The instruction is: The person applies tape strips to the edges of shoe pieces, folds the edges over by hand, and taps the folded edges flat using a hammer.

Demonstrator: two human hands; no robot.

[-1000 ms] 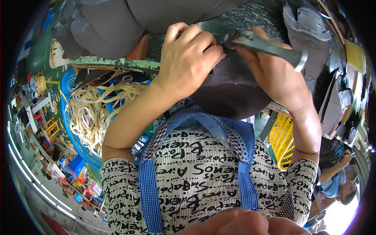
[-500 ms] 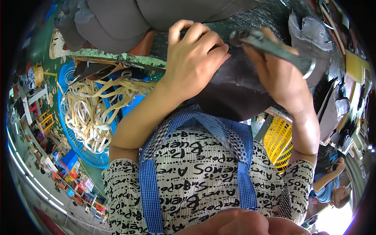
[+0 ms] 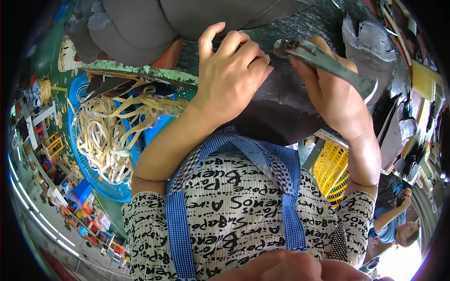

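A dark brown, leather-like sheet [image 3: 276, 107] lies over the near edge of the bench, its lower part hanging toward my apron. My left hand [image 3: 229, 70] is bent over its left side, index finger raised and the other fingers curled with the thumb at the sheet; the fingertips are partly hidden. Closed in my right hand [image 3: 340, 93] is a metal hammer [image 3: 333, 63], with its round face to the left beside my left thumb and its flared end to the right. The hammer's handle is mostly hidden by my hand.
Overlapping dark sheets [image 3: 136, 33] cover the far left of the bench [image 3: 309, 21]. A blue basket [image 3: 77, 136] of pale strips [image 3: 105, 136] stands at left, a yellow basket [image 3: 330, 168] below right. Scraps [image 3: 370, 42] lie at right, where another person [image 3: 398, 225] sits.
My left index finger has lifted and straightened somewhat. The hammer has shifted only slightly near the left hand, and the view has moved a little.
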